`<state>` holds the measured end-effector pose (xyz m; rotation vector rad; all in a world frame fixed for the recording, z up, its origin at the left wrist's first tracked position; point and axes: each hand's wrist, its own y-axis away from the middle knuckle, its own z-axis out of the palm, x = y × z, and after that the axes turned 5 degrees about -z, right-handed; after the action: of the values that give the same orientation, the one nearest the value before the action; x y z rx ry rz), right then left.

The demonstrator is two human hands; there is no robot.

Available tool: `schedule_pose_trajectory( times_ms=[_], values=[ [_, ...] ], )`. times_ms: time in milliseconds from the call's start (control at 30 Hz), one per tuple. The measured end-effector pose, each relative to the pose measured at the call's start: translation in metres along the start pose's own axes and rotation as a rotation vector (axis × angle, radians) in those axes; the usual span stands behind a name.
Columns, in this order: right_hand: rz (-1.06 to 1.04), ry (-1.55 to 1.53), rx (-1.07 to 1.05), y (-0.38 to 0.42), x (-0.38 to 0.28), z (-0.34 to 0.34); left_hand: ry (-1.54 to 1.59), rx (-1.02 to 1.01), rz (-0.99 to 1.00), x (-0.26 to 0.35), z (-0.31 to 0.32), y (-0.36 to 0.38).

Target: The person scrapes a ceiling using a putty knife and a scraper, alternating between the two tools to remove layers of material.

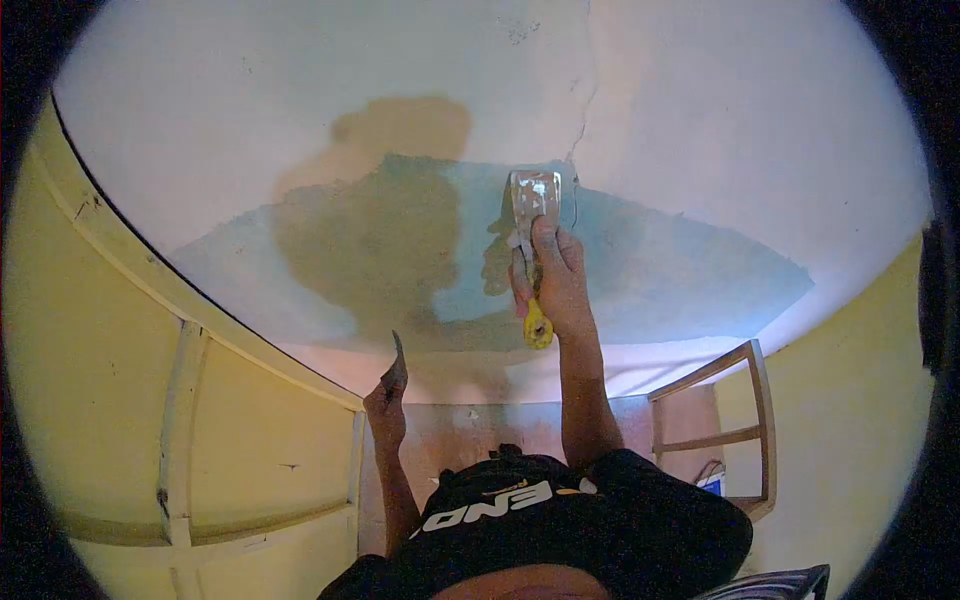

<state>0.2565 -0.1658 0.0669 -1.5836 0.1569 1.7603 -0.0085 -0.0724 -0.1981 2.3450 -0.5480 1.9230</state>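
Observation:
My right hand [560,275] is raised and wrapped around a putty knife [536,200]. Its wide blade is smeared with white and grey and lies close against a blue-green patch [660,260] on the pale ceiling [730,130]; contact is hard to judge. The yellow end of the handle shows below my fingers. Lower and to the left, my left hand [386,402] is closed on a thin, dark-bladed scraper [399,355], seen nearly edge-on with its tip pointing up. Its handle is hidden in my fist.
A crack [583,120] runs down the ceiling to the blade. Yellow panelled wall [255,420] with wooden battens stands left. At right is a wooden frame [765,430] with open panes, a blue-and-white object [711,484] behind it. My shadow falls across the patch.

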Motion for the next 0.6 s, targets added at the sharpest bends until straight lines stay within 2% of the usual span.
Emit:
schedule_pose_trajectory(
  times_ms=[100, 167, 267, 367, 467, 600],
  values=[
    [0.016, -0.012, -0.017, -0.003, -0.007, 0.002, 0.089, 0.005, 0.045, 0.004, 0.01, -0.01],
    [0.025, -0.037, -0.01, -0.005, -0.007, 0.004, 0.175, 0.013, 0.088, 0.031, 0.017, -0.01],
    [-0.006, -0.058, -0.035, -0.003, 0.0, 0.001, 0.111, -0.027, 0.04, 0.029, 0.01, -0.012],
    [-0.011, -0.078, -0.013, -0.009, 0.0, 0.002, -0.048, -0.123, -0.105, 0.014, -0.001, -0.012],
    [-0.002, -0.047, -0.019, -0.002, 0.01, -0.004, 0.134, -0.064, -0.053, 0.018, 0.007, -0.009],
    [0.005, -0.043, -0.063, -0.007, -0.004, -0.005, 0.033, -0.042, 0.055, 0.008, 0.006, -0.007]
  ],
)
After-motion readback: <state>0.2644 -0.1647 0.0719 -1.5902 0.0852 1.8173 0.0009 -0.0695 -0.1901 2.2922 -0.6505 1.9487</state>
